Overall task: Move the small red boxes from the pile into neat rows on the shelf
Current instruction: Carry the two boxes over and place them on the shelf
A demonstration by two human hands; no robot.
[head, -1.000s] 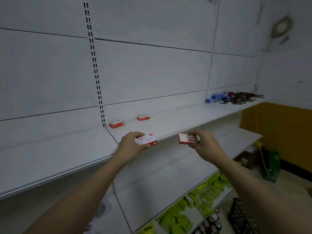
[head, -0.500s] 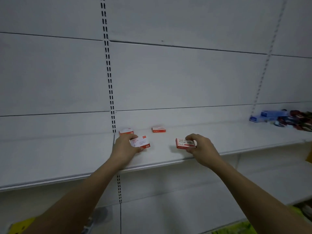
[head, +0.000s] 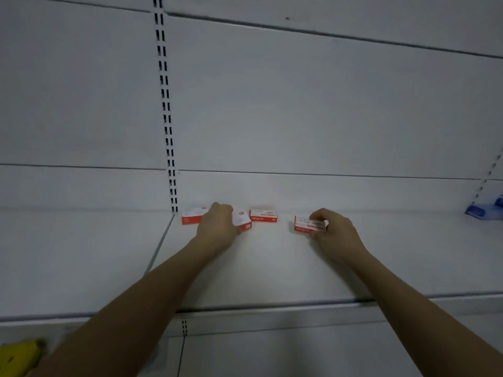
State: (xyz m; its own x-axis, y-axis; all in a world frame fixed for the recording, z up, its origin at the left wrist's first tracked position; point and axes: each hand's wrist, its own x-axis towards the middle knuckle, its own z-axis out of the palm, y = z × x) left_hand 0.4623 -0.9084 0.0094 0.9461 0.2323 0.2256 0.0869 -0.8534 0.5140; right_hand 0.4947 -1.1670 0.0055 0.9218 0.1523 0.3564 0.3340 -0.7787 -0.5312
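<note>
Red boxes (head: pixel 241 220) in both hands (head: pixel 217 224).

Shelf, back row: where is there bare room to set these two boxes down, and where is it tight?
Bare shelf runs right of the right hand and its box, toward the blue packs. The whole front strip is bare too. Crowded: between the leftmost box and the middle box, where the left hand holds its box; only a narrow gap there.
</note>
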